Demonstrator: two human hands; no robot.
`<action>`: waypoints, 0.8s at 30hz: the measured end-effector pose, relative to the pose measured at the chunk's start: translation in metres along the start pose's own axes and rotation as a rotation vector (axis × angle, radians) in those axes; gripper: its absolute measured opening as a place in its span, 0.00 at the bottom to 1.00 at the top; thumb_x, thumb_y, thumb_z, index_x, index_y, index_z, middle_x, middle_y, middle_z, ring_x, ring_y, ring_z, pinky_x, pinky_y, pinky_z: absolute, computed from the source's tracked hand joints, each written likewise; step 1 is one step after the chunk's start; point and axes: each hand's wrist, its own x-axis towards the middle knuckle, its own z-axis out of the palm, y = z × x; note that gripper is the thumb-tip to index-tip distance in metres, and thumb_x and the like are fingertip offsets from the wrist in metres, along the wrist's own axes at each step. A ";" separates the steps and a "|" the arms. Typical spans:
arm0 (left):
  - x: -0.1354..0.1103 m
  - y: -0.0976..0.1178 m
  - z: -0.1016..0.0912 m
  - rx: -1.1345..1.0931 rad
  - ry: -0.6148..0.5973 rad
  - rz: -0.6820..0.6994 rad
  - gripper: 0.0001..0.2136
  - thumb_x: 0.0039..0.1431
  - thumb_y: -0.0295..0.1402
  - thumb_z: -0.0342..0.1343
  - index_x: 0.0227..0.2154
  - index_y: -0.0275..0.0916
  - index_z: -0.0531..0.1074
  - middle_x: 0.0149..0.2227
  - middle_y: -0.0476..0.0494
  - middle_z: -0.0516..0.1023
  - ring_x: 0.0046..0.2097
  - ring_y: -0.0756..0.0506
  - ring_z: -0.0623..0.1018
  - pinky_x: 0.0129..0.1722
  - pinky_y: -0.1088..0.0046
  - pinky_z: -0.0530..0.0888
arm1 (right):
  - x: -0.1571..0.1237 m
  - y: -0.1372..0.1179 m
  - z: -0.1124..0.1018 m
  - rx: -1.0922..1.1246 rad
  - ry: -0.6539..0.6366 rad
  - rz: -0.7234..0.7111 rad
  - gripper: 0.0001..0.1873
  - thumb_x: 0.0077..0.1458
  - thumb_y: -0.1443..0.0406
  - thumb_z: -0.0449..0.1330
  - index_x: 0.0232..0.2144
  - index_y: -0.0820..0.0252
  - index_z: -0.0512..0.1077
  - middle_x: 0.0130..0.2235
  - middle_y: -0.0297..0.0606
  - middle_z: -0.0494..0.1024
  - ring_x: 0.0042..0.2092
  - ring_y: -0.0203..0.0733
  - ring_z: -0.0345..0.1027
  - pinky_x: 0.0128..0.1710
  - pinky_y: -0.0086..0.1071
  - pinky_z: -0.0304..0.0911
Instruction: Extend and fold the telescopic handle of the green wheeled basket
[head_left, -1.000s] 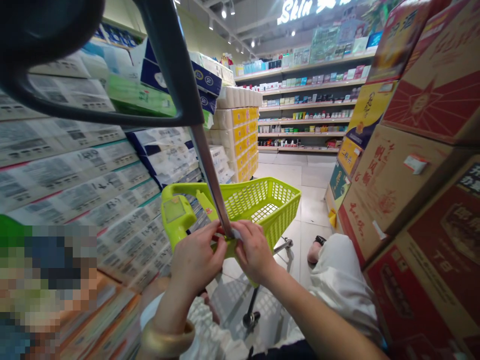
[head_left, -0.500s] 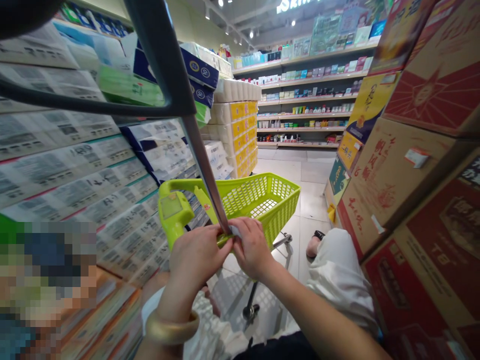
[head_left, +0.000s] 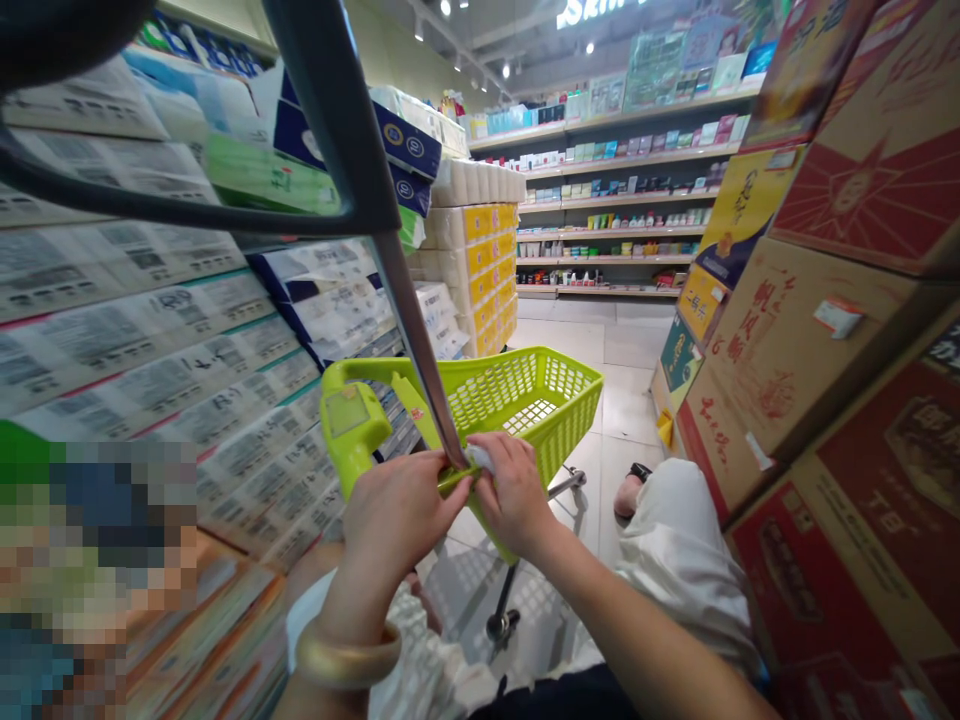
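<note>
My left hand [head_left: 397,510] and my right hand [head_left: 514,490] meet at the lower end of a slanted metal rod [head_left: 416,335]. Both are closed in a pinch around the rod's end, where a small white piece [head_left: 480,458] shows between the fingers. The rod rises to a dark curved handle [head_left: 330,110] close to the camera. Just behind my hands stands a lime-green shopping basket trolley [head_left: 559,400] with nothing in it. A gold bangle [head_left: 345,655] sits on my left wrist.
Stacked tissue and paper packs [head_left: 187,350] fill the left side. Red and brown cardboard cartons [head_left: 832,330] are piled on the right. My knee in white trousers [head_left: 675,540] is bent below. A tiled aisle [head_left: 585,340] leads to product shelves [head_left: 615,210] at the back.
My hands have stayed at the rod's end, with small finger shifts; the right thumb now lies over the white piece. The view has shifted slightly.
</note>
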 end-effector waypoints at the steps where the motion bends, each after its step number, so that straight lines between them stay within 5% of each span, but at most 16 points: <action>1: 0.000 0.000 0.000 -0.006 -0.008 0.001 0.15 0.58 0.45 0.51 0.40 0.48 0.79 0.36 0.42 0.83 0.40 0.39 0.80 0.36 0.67 0.70 | 0.000 -0.002 0.000 0.017 -0.009 -0.011 0.25 0.51 0.72 0.51 0.52 0.57 0.65 0.49 0.41 0.73 0.51 0.46 0.63 0.55 0.42 0.53; 9: 0.002 -0.004 -0.003 -0.076 -0.012 -0.024 0.21 0.56 0.49 0.53 0.52 0.52 0.72 0.43 0.44 0.82 0.45 0.39 0.80 0.39 0.68 0.71 | -0.005 -0.006 0.001 0.202 0.008 0.039 0.33 0.55 0.68 0.50 0.63 0.59 0.50 0.52 0.43 0.72 0.55 0.48 0.63 0.59 0.46 0.53; 13: 0.009 -0.003 -0.007 -0.101 -0.096 -0.109 0.19 0.60 0.51 0.46 0.41 0.52 0.79 0.38 0.45 0.83 0.42 0.39 0.80 0.38 0.67 0.71 | -0.010 -0.008 0.005 0.256 0.005 0.055 0.37 0.57 0.65 0.51 0.65 0.59 0.41 0.60 0.47 0.63 0.59 0.49 0.59 0.60 0.48 0.54; 20: 0.013 0.000 -0.007 -0.115 -0.076 -0.134 0.19 0.60 0.50 0.47 0.36 0.49 0.80 0.37 0.44 0.83 0.40 0.43 0.80 0.36 0.71 0.71 | 0.001 -0.020 -0.017 0.153 0.136 -0.007 0.30 0.58 0.60 0.57 0.61 0.53 0.55 0.66 0.47 0.50 0.69 0.56 0.40 0.65 0.56 0.43; 24: 0.012 -0.001 -0.009 -0.114 -0.112 -0.130 0.19 0.61 0.50 0.46 0.37 0.48 0.79 0.37 0.43 0.83 0.40 0.41 0.80 0.38 0.67 0.72 | 0.009 -0.041 -0.040 0.094 0.163 -0.072 0.22 0.51 0.58 0.66 0.49 0.47 0.70 0.65 0.40 0.52 0.69 0.63 0.34 0.64 0.60 0.42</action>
